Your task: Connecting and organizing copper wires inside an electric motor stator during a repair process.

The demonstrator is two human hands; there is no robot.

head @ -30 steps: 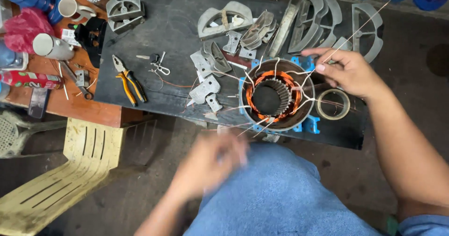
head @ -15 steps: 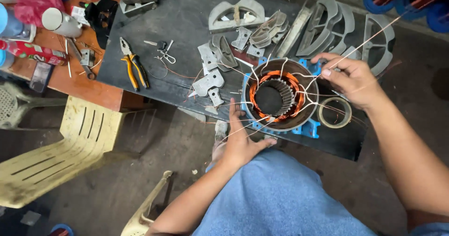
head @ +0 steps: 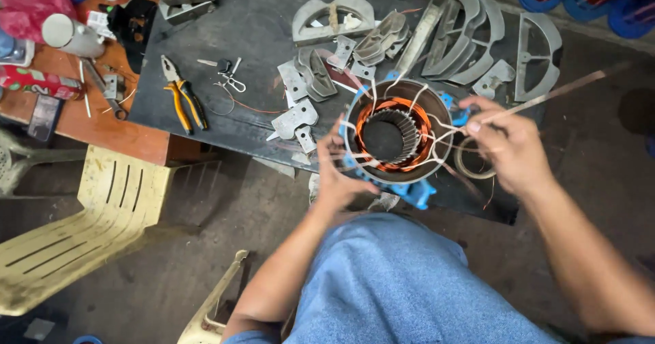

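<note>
A round motor stator (head: 396, 134) with copper windings and white lacing cords rests on a blue frame at the near edge of a dark metal table (head: 259, 51). My left hand (head: 338, 173) grips the stator's near-left rim. To the right of the stator, my right hand (head: 508, 146) pinches a long thin flat strip (head: 552, 93) that points up and to the right; the hand is blurred. A roll of tape (head: 477, 163) lies under my right hand.
Grey metal winding formers (head: 471, 37) are spread over the table's far side. Orange-handled pliers (head: 183, 102) and small scissors (head: 228, 78) lie to the left. A wooden bench (head: 102, 126) with cups and tools stands at the left, above a yellow plastic chair (head: 75, 228).
My left hand rose from my lap and took hold of the stator's near-left rim. My right hand drew back to the right with the strip.
</note>
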